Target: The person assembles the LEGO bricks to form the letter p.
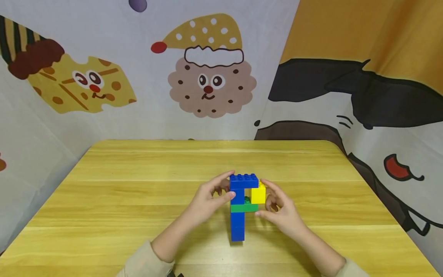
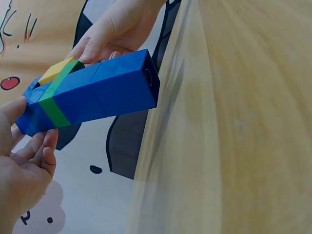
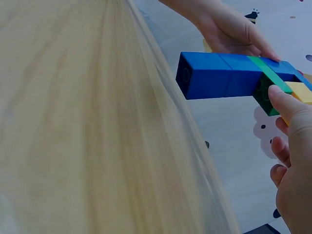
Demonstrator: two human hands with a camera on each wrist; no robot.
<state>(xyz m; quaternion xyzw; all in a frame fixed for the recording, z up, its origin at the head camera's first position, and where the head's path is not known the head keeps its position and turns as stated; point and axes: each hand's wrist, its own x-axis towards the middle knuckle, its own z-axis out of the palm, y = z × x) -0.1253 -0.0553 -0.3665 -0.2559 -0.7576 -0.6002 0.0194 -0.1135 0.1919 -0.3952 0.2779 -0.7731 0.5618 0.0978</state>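
Observation:
Both hands hold a toy brick structure, upright in the head view and raised off the table, with its underside showing in the wrist views. Stacked blue bricks (image 1: 237,227) form its column, crossed by a flat green brick (image 1: 243,208). On top lies a studded blue brick (image 1: 243,182); a yellow brick (image 1: 258,195) sits at the right, under its overhanging end. My left hand (image 1: 207,198) grips the upper column between thumb and fingers. With the right hand (image 1: 284,209), I pinch the right side: index finger at the yellow brick's top, thumb against the green brick's end.
A wood-grain table (image 1: 138,184) spreads below the hands. Behind it hangs a white and orange cloth (image 1: 138,127) printed with cartoon figures. Beige sleeves (image 1: 147,261) cover the forearms near the lower edge. A small dark object (image 1: 174,274) shows beside the left sleeve.

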